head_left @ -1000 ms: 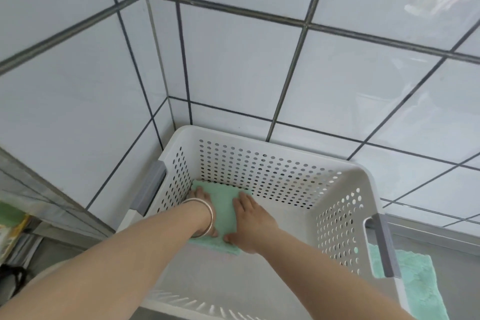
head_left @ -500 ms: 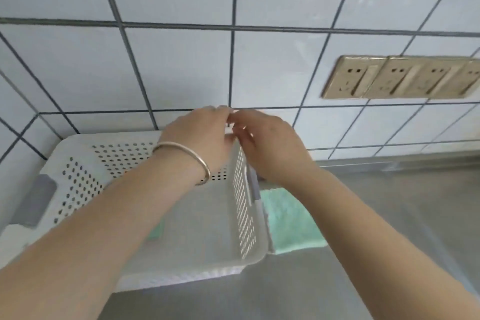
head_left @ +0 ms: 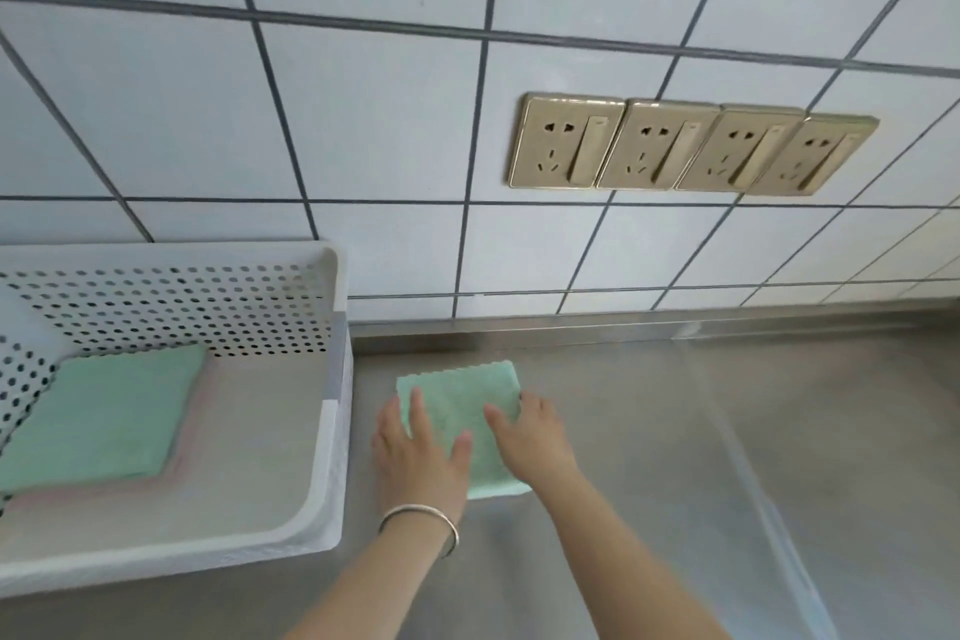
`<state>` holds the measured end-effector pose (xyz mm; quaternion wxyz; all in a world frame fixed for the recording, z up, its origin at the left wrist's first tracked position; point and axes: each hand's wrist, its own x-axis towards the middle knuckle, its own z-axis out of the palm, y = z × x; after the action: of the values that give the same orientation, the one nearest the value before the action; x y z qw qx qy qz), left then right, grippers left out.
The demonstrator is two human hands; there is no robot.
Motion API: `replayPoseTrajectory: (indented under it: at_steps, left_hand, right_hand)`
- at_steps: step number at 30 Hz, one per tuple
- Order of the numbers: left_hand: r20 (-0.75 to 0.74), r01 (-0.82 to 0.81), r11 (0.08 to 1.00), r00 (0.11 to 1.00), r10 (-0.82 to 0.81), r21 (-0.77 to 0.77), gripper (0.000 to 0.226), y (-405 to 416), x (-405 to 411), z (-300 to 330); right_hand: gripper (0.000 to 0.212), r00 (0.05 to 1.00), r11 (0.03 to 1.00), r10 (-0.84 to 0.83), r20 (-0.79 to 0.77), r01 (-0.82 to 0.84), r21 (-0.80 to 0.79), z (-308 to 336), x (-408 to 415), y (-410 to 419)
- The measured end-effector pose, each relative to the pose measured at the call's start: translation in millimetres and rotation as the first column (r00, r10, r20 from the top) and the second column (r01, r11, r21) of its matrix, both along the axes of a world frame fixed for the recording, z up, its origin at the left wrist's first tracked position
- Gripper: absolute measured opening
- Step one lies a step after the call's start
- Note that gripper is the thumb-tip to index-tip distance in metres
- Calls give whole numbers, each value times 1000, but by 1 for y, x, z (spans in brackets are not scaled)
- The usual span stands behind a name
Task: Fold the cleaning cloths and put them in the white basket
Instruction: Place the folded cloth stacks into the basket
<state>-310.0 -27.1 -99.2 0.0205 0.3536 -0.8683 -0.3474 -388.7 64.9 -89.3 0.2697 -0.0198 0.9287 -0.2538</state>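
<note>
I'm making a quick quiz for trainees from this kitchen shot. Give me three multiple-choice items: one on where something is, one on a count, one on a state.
1. Where does the green cloth under the hands lie?
A. in the white basket
B. on the steel counter, right of the basket
C. hung on the wall

2. How many gold sockets are on the tiled wall?
A. two
B. four
C. six

3. What are the hands doing?
A. both lie flat on the cloth
B. both grip the basket rim
C. one lifts the cloth up

Key: 1 B, the cloth lies on the counter beside the white basket. 2 B, four plates sit in a row. 3 A, the left hand and right hand rest on the cloth with straight fingers.
</note>
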Motion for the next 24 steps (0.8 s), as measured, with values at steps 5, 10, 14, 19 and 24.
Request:
replayPoseTrajectory:
  at_steps: [5,10,14,19,24]
  left_hand:
    - [142,-188,978,975,173,95,86,-7,-5,-30]
    - [202,-388,887,917,344,251,75,-12,-11,-45]
    - [285,-349,890,920,267,294,65,-15,-18,-37]
    - [215,-249,916,959,186,315,58,-9,-20,-3]
    - [-131,-117,929,976,172,350,45,6,-6,65]
  right_hand:
    - [55,999,1000,-30,14,30,6,-32,-5,3]
    - [50,986,980,-141,84,151,-126,-47,-9,2]
    - [51,969,957,-191,154,219,-190,-49,-13,4]
    - [55,950,916,-217,223,277,-289,-20,-11,21]
    - [53,951,833,-301,72,299,-465,53,9,38]
